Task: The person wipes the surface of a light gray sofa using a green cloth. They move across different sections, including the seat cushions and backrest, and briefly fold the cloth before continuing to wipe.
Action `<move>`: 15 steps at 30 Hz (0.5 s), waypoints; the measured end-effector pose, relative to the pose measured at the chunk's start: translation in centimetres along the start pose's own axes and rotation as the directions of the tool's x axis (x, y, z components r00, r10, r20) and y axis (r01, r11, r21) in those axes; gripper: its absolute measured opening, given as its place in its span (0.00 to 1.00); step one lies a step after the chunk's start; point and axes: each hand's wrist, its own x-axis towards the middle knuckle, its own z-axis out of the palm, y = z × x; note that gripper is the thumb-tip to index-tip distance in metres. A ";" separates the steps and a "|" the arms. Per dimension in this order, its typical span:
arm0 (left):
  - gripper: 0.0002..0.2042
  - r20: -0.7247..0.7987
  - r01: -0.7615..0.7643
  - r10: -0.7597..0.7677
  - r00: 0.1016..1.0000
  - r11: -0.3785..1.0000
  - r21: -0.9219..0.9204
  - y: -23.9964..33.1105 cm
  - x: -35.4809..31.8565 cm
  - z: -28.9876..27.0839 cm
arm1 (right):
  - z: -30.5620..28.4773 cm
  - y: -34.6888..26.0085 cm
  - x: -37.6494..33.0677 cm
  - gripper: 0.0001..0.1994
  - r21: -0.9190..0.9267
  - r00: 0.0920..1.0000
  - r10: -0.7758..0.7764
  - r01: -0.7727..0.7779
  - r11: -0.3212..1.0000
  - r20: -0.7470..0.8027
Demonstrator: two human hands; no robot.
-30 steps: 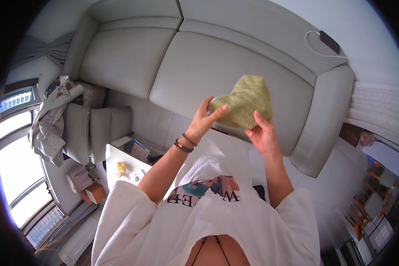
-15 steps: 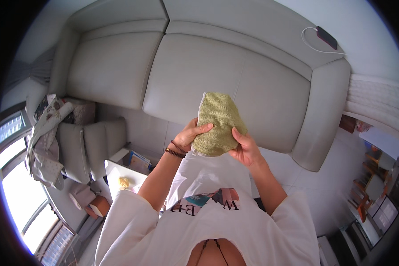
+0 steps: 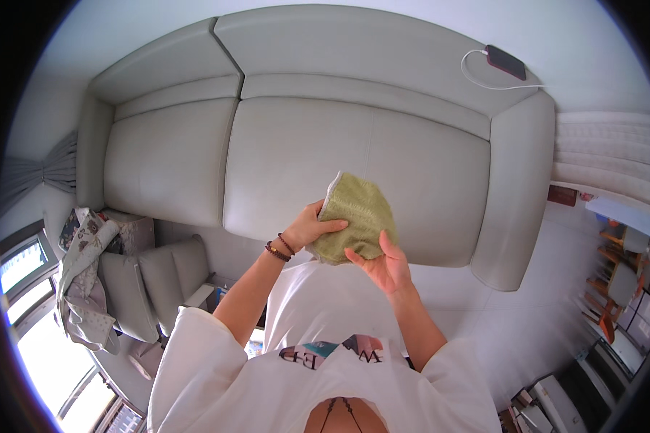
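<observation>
The green cloth is held in the air above the grey sofa, bunched into a small folded bundle. The left hand grips its left edge, fingers closed over the fabric. The right hand supports it from below, palm open. Folding looks mostly done; the cloth is not yet set down.

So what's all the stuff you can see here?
cloth: one, green, folded, held above the sofa seat
sofa: one, pale grey, fills the middle
phone: one, dark, on the sofa's back ledge, white cable plugged in
armchair: one, grey, lower left
patterned fabric: one bundle, draped left by the window
bracelets: dark beads, on the left wrist
left hand: grips the cloth's left side
right hand: open, under the cloth's lower edge
</observation>
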 end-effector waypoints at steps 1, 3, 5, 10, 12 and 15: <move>0.24 -0.002 0.015 -0.015 1.000 0.999 0.028 0.4 1.3 0.4 | -0.4 -1.2 0.5 0.27 -0.002 1.000 0.005 -0.005 1.000 0.001; 0.23 0.022 0.052 -0.050 0.999 0.994 -0.096 1.4 3.5 1.4 | -1.6 -3.9 1.3 0.27 -0.018 1.000 0.027 -0.027 0.999 -0.011; 0.23 0.032 0.077 -0.072 0.997 0.977 -0.196 1.8 5.6 2.5 | -3.0 -6.7 2.3 0.27 -0.047 0.998 0.062 -0.064 0.997 -0.033; 0.22 -0.051 0.018 -0.047 0.998 0.889 -0.458 0.8 8.4 5.2 | -7.6 -14.9 5.6 0.20 -0.178 0.954 0.067 -0.123 0.976 -0.291; 0.22 -0.090 -0.050 0.001 0.996 0.839 -0.541 -0.4 8.6 5.1 | -10.9 -20.6 8.4 0.15 -0.282 0.930 -0.104 0.000 0.959 -0.353; 0.25 -0.168 -0.105 0.004 0.986 0.794 -0.599 -1.2 7.8 5.6 | -11.7 -31.9 13.7 0.09 -0.449 0.855 -0.456 0.316 0.836 -0.247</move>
